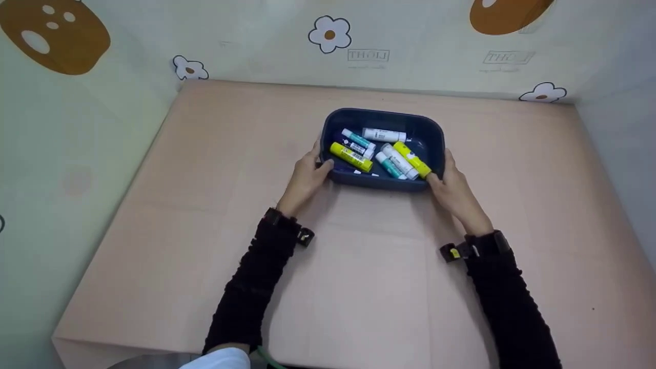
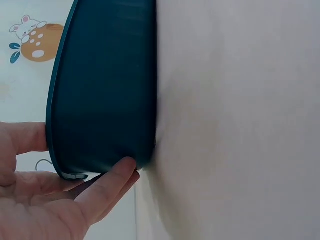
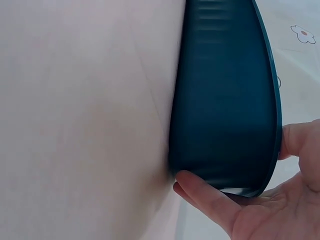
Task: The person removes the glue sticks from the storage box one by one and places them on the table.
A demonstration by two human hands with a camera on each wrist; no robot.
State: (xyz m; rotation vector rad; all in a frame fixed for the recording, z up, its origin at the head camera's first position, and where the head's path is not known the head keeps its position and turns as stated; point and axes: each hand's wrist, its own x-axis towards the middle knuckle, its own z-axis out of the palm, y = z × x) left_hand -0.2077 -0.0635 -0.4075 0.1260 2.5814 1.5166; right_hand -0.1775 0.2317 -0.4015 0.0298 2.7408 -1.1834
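A dark blue rectangular plastic bin (image 1: 389, 183) is held between both hands near the back middle of the table. Gripping its left end is my left hand (image 1: 306, 177), thumb over the rim and fingers along the outside wall. My right hand (image 1: 453, 189) holds the opposite end in the same way. Inside lie several glue sticks: yellow ones (image 1: 351, 157), white ones (image 1: 384, 135), and white ones with teal bands (image 1: 359, 139). In the left wrist view, fingertips (image 2: 127, 164) press the bin's lower corner. Whether the base touches the table cannot be told.
A pale pink cloth-like cover lies over the table (image 1: 369, 287). Behind and to the left stands a light wall (image 1: 266, 51) with flower and brown fruit prints. Another pale wall (image 1: 625, 128) borders the right side.
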